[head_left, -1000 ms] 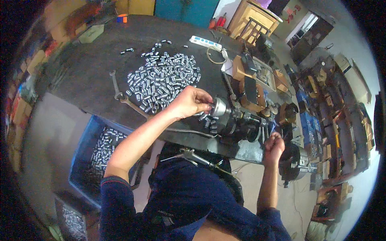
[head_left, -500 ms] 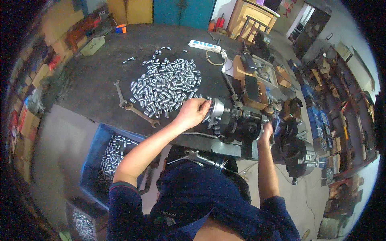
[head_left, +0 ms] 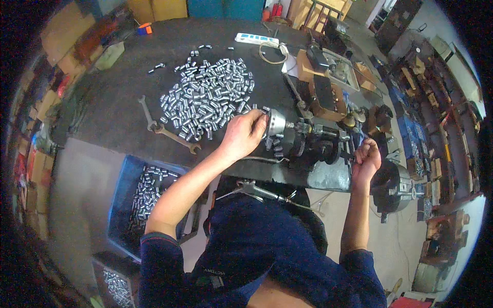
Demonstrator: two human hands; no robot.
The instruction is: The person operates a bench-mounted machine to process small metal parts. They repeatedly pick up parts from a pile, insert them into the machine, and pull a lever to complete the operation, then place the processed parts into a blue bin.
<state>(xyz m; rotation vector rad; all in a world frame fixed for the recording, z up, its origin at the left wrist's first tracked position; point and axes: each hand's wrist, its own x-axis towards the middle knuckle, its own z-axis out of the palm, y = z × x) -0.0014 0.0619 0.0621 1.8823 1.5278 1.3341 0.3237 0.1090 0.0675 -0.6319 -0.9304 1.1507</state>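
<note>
While the dark workbench (head_left: pixel 115 87) fills most of the view, a compact spindle machine (head_left: pixel 326 149) sits along its near edge, right of the middle. The right hand (head_left: pixel 367 156) is at the machine's far right end, fingers curled; I cannot tell whether they clamp anything. The left hand (head_left: pixel 243 134) is at the opposite end, thumb and fingers drawn together against the round silver chuck (head_left: pixel 277 124); whether they pinch a part is hidden. Good handling here likely means squaring the fingertips to the chuck's face, holding lightly, and clearing them before anything turns. Smallest, the loose metal sleeves (head_left: pixel 205 97) lie heaped just beyond, within easy reach.
</note>
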